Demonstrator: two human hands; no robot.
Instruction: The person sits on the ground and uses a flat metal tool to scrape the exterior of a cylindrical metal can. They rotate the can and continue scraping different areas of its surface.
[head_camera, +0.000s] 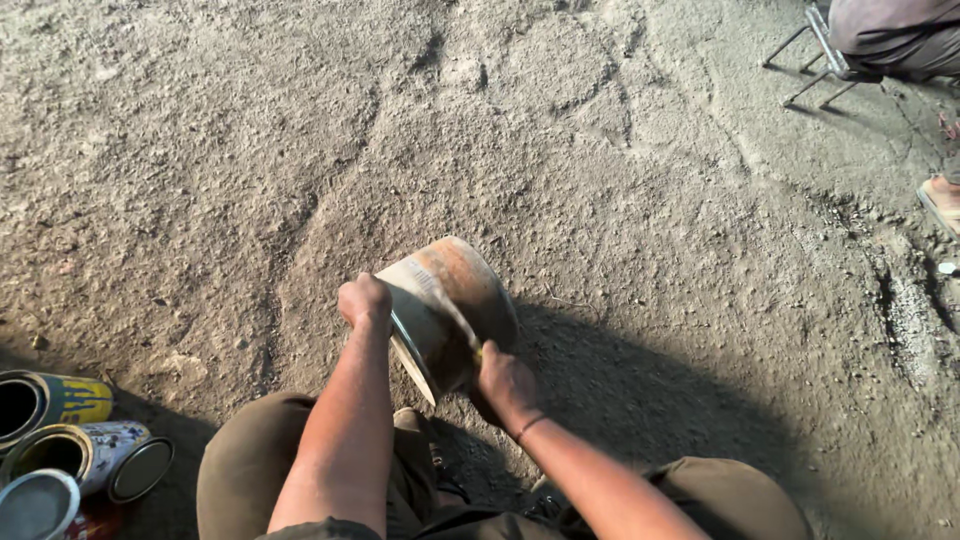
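A rusty, dirt-smeared metal can (452, 300) lies tilted on its side over the dusty ground, its open rim turned toward me. My left hand (365, 301) grips the can's rim at its left edge. My right hand (503, 381) holds the can's lower right side, with a thin yellowish tool pressed against the rim; what kind of tool it is I cannot tell. My knees in olive trousers (250, 455) show below the hands.
Three open tins lie at the bottom left: a yellow-and-blue one (60, 398), a white patterned one (95, 450) with a loose lid (140, 469) beside it, and a grey-rimmed one (38, 503). At the top right sits another person on a metal-legged seat (820, 60), a sandalled foot (942, 200) nearby.
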